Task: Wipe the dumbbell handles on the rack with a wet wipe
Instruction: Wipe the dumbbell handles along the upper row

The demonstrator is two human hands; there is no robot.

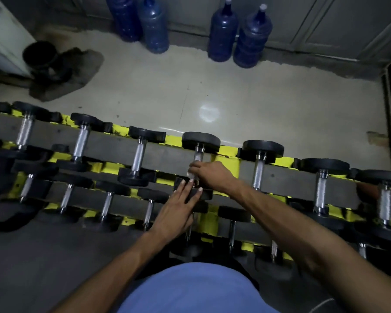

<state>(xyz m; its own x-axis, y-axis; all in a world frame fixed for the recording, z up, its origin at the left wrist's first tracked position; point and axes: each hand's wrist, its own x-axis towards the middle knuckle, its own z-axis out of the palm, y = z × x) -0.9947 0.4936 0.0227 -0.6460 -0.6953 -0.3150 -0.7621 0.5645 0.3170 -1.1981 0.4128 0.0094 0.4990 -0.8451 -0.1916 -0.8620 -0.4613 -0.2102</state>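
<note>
While wiping top-row handle (198, 155) on rack (229, 160): right hand (210, 175) curled round wipe (191, 174) and handle; left hand (175, 211) flat, fingers straight, pressing near head (207, 195). Cannot tell which handles done; judged many left.

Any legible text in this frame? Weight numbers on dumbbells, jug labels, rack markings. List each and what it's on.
None readable.
Dumbbell heads: seen edge-on, no numbers show.
Jugs: no label legible.
Rack: yellow paint only, no lettering.
Wipe in right hand: no print visible.
</note>
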